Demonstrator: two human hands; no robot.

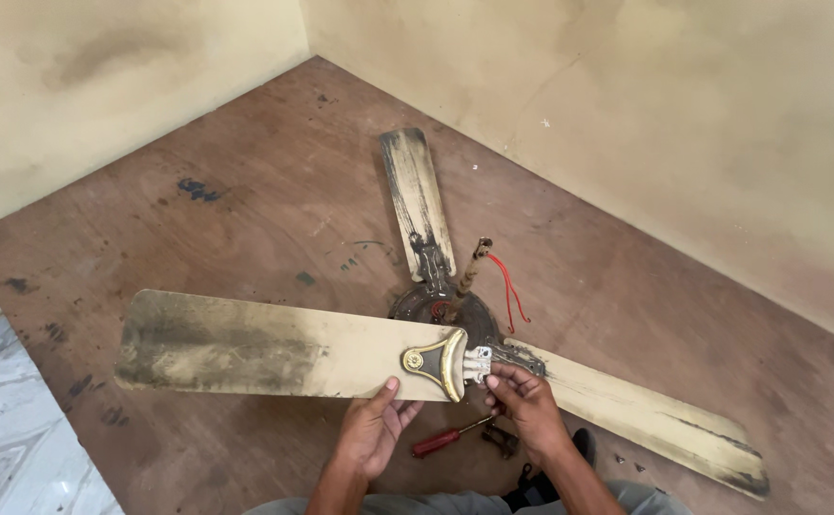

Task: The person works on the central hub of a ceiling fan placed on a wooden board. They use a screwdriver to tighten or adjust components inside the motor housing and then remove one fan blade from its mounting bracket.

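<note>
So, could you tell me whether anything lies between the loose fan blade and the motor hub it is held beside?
Nothing visible does. The left hand and right hand hold the loose blade with its bracket end beside the motor hub; the screwdriver lies lower, on the floor.

We are holding a dusty cream fan blade point(274, 345) level above a brown wooden floor point(245, 191). Our left hand point(374, 429) is supporting the blade from underneath near its gold-trimmed root, thumb lying on top. Our right hand point(528, 405) is gripping the pale metal bracket point(479, 362) at the blade's end, fingertips pinching it. Beyond, the dark fan motor point(445, 310) is lying on the floor with two other blades attached, red wires point(510, 286) curling off its rod. A red-handled screwdriver point(450, 439) is lying between our hands, just beside a small dark metal part point(500, 441).
</note>
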